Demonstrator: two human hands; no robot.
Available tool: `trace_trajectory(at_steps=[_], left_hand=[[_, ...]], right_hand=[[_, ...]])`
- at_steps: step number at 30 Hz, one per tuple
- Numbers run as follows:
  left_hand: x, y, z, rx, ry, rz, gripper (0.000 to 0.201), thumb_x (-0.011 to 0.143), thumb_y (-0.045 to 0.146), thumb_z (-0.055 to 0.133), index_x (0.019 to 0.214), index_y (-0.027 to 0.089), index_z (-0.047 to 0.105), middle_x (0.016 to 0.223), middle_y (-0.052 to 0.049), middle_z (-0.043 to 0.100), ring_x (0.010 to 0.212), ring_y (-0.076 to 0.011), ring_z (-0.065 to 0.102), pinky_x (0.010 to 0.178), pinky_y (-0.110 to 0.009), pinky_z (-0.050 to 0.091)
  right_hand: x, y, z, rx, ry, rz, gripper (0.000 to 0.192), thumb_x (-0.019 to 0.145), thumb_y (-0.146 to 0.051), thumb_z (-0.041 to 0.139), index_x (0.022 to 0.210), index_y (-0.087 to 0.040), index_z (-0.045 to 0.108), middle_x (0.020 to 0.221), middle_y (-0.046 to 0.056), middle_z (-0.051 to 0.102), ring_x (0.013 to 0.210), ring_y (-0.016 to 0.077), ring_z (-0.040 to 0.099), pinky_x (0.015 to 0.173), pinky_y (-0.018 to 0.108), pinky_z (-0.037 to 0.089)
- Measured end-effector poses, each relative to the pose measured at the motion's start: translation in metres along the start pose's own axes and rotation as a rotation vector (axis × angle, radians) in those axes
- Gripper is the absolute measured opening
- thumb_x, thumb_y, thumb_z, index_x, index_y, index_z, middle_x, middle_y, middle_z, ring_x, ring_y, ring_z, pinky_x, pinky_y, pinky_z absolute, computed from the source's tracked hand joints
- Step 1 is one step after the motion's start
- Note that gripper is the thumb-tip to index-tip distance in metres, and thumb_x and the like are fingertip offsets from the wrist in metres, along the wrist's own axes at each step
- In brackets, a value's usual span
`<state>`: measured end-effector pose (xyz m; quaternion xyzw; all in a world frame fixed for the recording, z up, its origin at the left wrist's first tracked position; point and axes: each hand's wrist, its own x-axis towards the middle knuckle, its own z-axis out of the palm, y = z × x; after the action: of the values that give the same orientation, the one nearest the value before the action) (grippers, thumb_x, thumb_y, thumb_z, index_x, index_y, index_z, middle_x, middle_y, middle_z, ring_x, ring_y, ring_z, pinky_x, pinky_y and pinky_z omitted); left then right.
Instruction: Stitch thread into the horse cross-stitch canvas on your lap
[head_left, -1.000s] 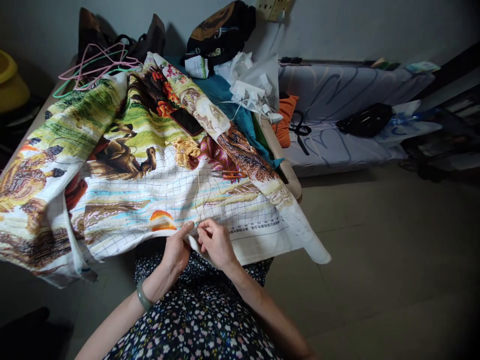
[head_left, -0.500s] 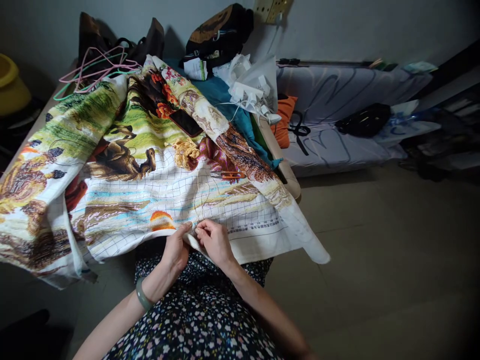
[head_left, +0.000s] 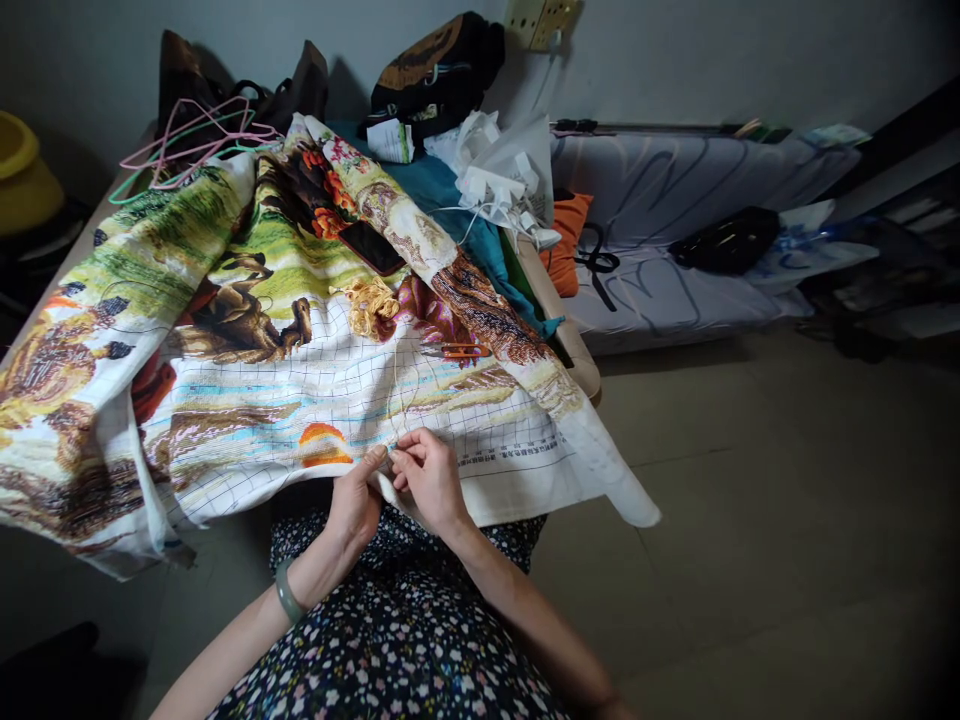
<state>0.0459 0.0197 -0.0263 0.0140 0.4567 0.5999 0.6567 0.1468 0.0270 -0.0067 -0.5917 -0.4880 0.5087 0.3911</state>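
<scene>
I see the left hand (head_left: 354, 505) pinching the near edge of the cloth (head_left: 315, 385) on the table while the right hand (head_left: 429, 478) grips the thread (head_left: 398, 385), so I judge pulling it gently avoids a knot

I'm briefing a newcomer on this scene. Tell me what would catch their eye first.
The big colourful cross-stitch cloth spread over the table dominates the left half. At its near edge, the left hand and right hand pinch the fabric together, with a thread running up from them. Farther up the cloth lie a yellow thread bundle and orange-handled scissors.
</scene>
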Motion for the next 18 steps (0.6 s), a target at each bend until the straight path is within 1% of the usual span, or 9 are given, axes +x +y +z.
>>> trace_trajectory(at_steps=[3, 5, 7, 10, 12, 13, 15, 16, 18], left_hand=[[-0.005, -0.005, 0.001, -0.020, -0.026, 0.062, 0.034, 0.059, 0.018, 0.080, 0.091, 0.016, 0.069, 0.087, -0.004, 0.071, 0.090, -0.0206, 0.065, 0.089, -0.034, 0.046], [-0.007, -0.009, 0.001, -0.038, -0.039, 0.087, 0.036, 0.060, 0.019, 0.079, 0.095, 0.017, 0.070, 0.092, -0.004, 0.072, 0.095, -0.0211, 0.064, 0.093, -0.034, 0.045], [-0.007, -0.013, 0.001, -0.054, -0.041, 0.103, 0.039, 0.061, 0.018, 0.079, 0.098, 0.018, 0.070, 0.097, -0.003, 0.072, 0.097, -0.0201, 0.064, 0.096, -0.033, 0.043], [-0.003, -0.016, 0.001, -0.057, -0.020, 0.092, 0.037, 0.061, 0.017, 0.079, 0.097, 0.017, 0.071, 0.094, -0.003, 0.073, 0.095, -0.0187, 0.064, 0.096, -0.031, 0.043], [0.000, -0.016, 0.002, -0.054, -0.011, 0.073, 0.033, 0.061, 0.017, 0.079, 0.093, 0.016, 0.071, 0.091, -0.003, 0.073, 0.093, -0.0193, 0.064, 0.095, -0.033, 0.044], [0.001, -0.016, 0.002, -0.057, -0.004, 0.070, 0.033, 0.061, 0.017, 0.079, 0.092, 0.016, 0.071, 0.091, -0.004, 0.073, 0.093, -0.0198, 0.065, 0.095, -0.034, 0.045], [0.003, -0.015, 0.002, -0.072, 0.015, 0.072, 0.035, 0.061, 0.015, 0.079, 0.095, 0.017, 0.070, 0.097, -0.004, 0.073, 0.096, -0.0204, 0.064, 0.097, -0.035, 0.045], [0.003, -0.014, 0.001, -0.081, 0.026, 0.074, 0.037, 0.061, 0.013, 0.078, 0.096, 0.018, 0.070, 0.100, -0.003, 0.073, 0.098, -0.0203, 0.064, 0.097, -0.035, 0.044], [0.001, -0.013, 0.001, -0.083, 0.039, 0.060, 0.038, 0.061, 0.012, 0.078, 0.097, 0.019, 0.069, 0.104, -0.003, 0.072, 0.098, -0.0197, 0.064, 0.098, -0.034, 0.045]], right_hand=[[0.003, -0.010, -0.003, -0.191, -0.008, -0.099, 0.020, 0.084, -0.015, 0.053, 0.103, -0.018, 0.059, 0.059, -0.004, 0.060, 0.051, 0.0136, 0.060, 0.057, 0.023, 0.048], [0.004, -0.015, -0.004, -0.374, -0.021, -0.197, 0.028, 0.085, -0.012, 0.052, 0.110, -0.018, 0.061, 0.069, 0.001, 0.067, 0.065, 0.0160, 0.064, 0.068, 0.026, 0.048], [0.007, -0.018, 0.000, -0.521, -0.037, -0.254, 0.024, 0.087, -0.012, 0.051, 0.106, -0.019, 0.063, 0.085, 0.005, 0.071, 0.077, 0.0176, 0.066, 0.074, 0.027, 0.047], [0.012, -0.020, 0.005, -0.630, -0.064, -0.234, 0.015, 0.090, -0.015, 0.049, 0.089, -0.019, 0.063, 0.076, 0.004, 0.070, 0.071, 0.0172, 0.066, 0.066, 0.025, 0.045], [0.017, -0.025, -0.003, -0.518, -0.028, -0.222, 0.016, 0.093, -0.020, 0.047, 0.084, -0.019, 0.060, 0.064, 0.001, 0.066, 0.057, 0.0147, 0.063, 0.054, 0.023, 0.043], [0.019, -0.032, -0.015, -0.378, 0.021, -0.232, 0.016, 0.094, -0.024, 0.046, 0.084, -0.019, 0.058, 0.065, 0.001, 0.065, 0.050, 0.0131, 0.061, 0.049, 0.022, 0.042], [0.020, -0.052, -0.055, 0.016, 0.153, -0.276, 0.016, 0.094, -0.031, 0.046, 0.085, -0.021, 0.055, 0.071, -0.001, 0.067, 0.041, 0.0094, 0.056, 0.038, 0.020, 0.039], [0.019, -0.066, -0.082, 0.228, 0.215, -0.317, 0.015, 0.093, -0.033, 0.050, 0.084, -0.022, 0.054, 0.074, -0.002, 0.067, 0.038, 0.0078, 0.053, 0.035, 0.019, 0.039], [0.012, -0.095, -0.144, 0.543, 0.296, -0.422, 0.020, 0.086, -0.026, 0.063, 0.069, -0.023, 0.052, 0.058, -0.008, 0.058, 0.031, 0.0038, 0.043, 0.034, 0.015, 0.042]])
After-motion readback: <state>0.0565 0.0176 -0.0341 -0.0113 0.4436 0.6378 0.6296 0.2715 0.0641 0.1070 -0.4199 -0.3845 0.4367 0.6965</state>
